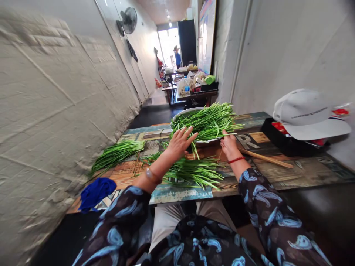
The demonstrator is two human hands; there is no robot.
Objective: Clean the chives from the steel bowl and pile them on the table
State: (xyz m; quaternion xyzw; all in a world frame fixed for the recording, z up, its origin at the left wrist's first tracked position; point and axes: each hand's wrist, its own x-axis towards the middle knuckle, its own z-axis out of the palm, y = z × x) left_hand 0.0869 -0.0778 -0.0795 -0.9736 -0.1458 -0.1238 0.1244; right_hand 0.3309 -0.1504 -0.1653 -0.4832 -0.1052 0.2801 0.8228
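Observation:
A white basin (175, 119) on the patchwork-patterned table is heaped with garlic chives (206, 120), some hanging over its near rim. My left hand (181, 142) is open, fingers spread, over the near left side of the heap. At the basin's near right edge, my right hand (229, 143) is closed with its thumb on top, apparently gripping the rim; stalks partly hide the contact. Below the basin lies a loose pile of chives (194, 171), partly covered by my left forearm. Another bunch of chives (119, 153) rests farther left.
A wooden stick (266, 158) lies right of my right hand. Beyond it, a grey cap (307, 111) sits on a black container (285, 142). A blue cloth (97, 192) is at the left table edge, near the wall. Farther back are cluttered tables (194, 96) and a person (177, 57).

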